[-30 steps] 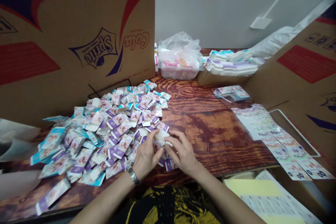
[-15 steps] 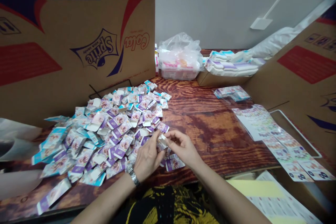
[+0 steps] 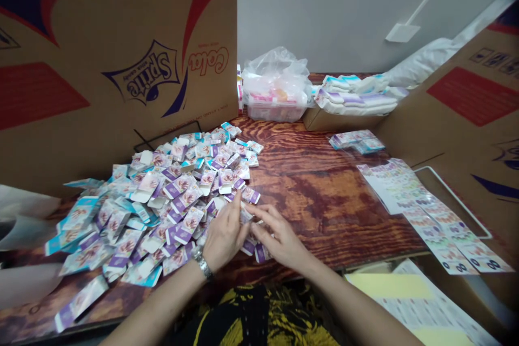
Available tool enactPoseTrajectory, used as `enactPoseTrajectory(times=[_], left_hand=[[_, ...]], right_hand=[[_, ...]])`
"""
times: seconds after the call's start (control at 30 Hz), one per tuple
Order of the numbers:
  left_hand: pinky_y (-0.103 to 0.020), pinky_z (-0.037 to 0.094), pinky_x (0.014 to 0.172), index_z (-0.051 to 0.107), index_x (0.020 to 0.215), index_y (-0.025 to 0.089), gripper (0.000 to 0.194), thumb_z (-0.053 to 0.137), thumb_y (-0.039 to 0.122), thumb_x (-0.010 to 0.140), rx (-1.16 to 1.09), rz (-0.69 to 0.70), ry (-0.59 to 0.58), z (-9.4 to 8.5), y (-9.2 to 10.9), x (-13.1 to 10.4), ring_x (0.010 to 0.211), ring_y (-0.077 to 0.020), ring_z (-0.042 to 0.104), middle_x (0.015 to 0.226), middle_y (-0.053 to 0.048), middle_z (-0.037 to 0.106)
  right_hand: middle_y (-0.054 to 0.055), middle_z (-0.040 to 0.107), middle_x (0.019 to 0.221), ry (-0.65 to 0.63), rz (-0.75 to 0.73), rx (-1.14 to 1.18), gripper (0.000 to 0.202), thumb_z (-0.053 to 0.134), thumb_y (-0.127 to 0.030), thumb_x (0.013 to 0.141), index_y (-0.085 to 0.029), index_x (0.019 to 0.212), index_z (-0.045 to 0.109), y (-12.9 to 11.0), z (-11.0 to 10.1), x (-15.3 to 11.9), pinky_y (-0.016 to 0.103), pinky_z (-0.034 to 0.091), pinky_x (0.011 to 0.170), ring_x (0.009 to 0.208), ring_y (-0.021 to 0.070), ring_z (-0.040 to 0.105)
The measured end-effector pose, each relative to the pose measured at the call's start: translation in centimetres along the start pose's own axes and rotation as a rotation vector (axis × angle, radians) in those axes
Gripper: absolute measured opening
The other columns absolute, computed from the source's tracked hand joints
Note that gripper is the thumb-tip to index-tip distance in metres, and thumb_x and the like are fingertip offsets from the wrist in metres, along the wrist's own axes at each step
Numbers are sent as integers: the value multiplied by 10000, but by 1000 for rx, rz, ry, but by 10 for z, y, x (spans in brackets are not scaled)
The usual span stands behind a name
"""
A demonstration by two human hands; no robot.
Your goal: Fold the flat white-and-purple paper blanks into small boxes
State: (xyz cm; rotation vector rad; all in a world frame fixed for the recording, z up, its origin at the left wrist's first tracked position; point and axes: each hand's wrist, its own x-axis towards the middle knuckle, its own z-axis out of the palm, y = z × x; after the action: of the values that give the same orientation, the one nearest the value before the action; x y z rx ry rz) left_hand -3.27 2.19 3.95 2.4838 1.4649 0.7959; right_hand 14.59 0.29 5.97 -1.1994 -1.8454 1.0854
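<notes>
Left hand (image 3: 222, 233) just beyond silver wristwatch (image 3: 201, 263), index finger extended, thumb toward right hand (image 3: 279, 235). Right hand right of wristwatch, fingers bent, tips near left fingers. Left forearm (image 3: 162, 303) slants up to wristwatch; right forearm (image 3: 348, 297) well right.

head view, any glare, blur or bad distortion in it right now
Head view: the clear bag shows pale glare; head view: the right carton looks slanted and soft towards the frame edge, where the top right corner goes black; head view: the left carton sits darker than the wall; head view: the pile reads fairly clear, its fine print too small.
</notes>
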Motion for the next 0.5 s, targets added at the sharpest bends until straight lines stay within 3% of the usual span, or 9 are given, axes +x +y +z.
enactPoseTrajectory(times=[0.07, 0.13, 0.23, 0.3, 0.5], left_hand=[[-388, 528, 706, 128, 1434, 110, 713, 504, 268, 850, 129, -27, 85, -20, -20, 14, 845, -282, 606, 964, -139, 613], [-470, 492, 792, 173, 1423, 82, 729, 532, 339, 843, 282, -119, 205, -44, -40, 29, 981, -347, 561, 1097, -195, 569], [-590, 261, 1028, 151, 1427, 73, 838, 595, 405, 799, 369, -144, 342, -66, -56, 41, 1293, -429, 256, 1424, -239, 256], [-580, 184, 1075, 157, 1429, 97, 825, 600, 394, 800, 348, -118, 345, -65, -54, 40, 1346, -405, 141, 1476, -215, 143], [-562, 280, 1045, 293, 1375, 170, 640, 581, 318, 823, 188, 16, 185, -26, -20, 16, 1344, -365, 202, 1437, -180, 270]], right_hand=[[69, 552, 1142, -71, 49, -35, 460, 475, -322, 902, -269, 1350, 382, 14, -19, -4, 320, 460, 866, 1026, 187, 545], [66, 554, 1136, -144, 99, -163, 444, 521, -366, 873, -268, 1297, 435, 32, -36, -10, 326, 452, 867, 1023, 202, 542], [82, 536, 1098, -325, 170, -531, 570, 690, -387, 725, -272, 1247, 491, 60, -44, -24, 369, 430, 868, 1024, 256, 518], [98, 506, 1117, -417, 185, -717, 666, 767, -382, 620, -261, 1221, 506, 74, -38, -32, 390, 426, 854, 1032, 282, 493], [112, 532, 1057, -474, 197, -854, 486, 762, -331, 599, -186, 1013, 552, 80, -21, -35, 368, 419, 815, 975, 269, 492]])
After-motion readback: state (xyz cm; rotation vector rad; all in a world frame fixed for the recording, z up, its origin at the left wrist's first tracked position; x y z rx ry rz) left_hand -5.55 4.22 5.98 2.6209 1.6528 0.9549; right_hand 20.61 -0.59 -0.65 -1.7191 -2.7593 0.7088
